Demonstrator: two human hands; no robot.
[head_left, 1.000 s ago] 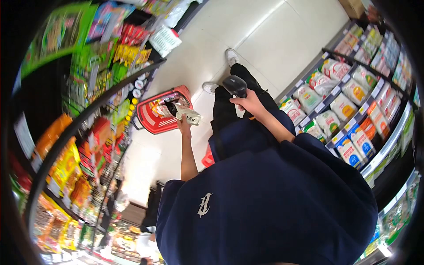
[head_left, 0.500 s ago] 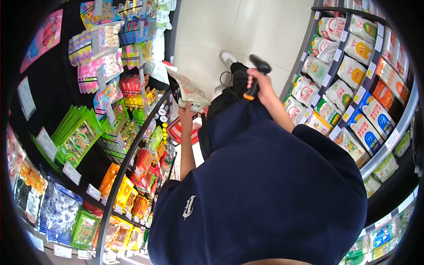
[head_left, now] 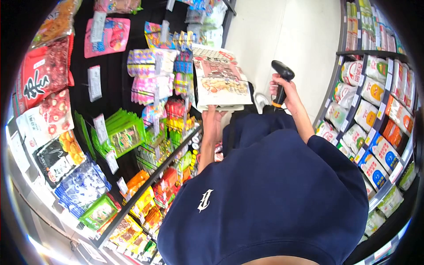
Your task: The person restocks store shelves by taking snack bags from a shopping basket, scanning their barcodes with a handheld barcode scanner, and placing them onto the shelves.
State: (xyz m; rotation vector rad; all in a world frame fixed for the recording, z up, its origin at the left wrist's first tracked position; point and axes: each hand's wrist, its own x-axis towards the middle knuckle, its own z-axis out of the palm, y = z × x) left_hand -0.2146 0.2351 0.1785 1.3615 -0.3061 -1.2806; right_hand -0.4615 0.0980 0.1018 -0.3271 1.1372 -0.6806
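My left hand (head_left: pixel 213 123) grips the bottom edge of a large white printed food package (head_left: pixel 222 79), holding it upright in front of the hanging snack packs. Its front, with red lettering and a picture of food, faces up toward me. Some of my left fingers are hidden behind it. In my right hand (head_left: pixel 285 90) is a black handheld barcode scanner (head_left: pixel 282 70) with an orange band at the handle's lower end. My fingers wrap round the handle, and the scanner's head sits to the right of the package, apart from it.
Hanging snack bags, including green packs (head_left: pixel 126 132) and pink packs (head_left: pixel 152 86), fill the shelf on my left. A black shelf rail (head_left: pixel 154 179) runs beside my left arm. White bags (head_left: pixel 366 112) stand in rows on the right shelf. Pale floor tiles (head_left: pixel 287 26) lie ahead between the shelves.
The package has risen and turned so its printed front shows. The scanner has moved slightly right and down in view. My view has swung toward the left shelf.
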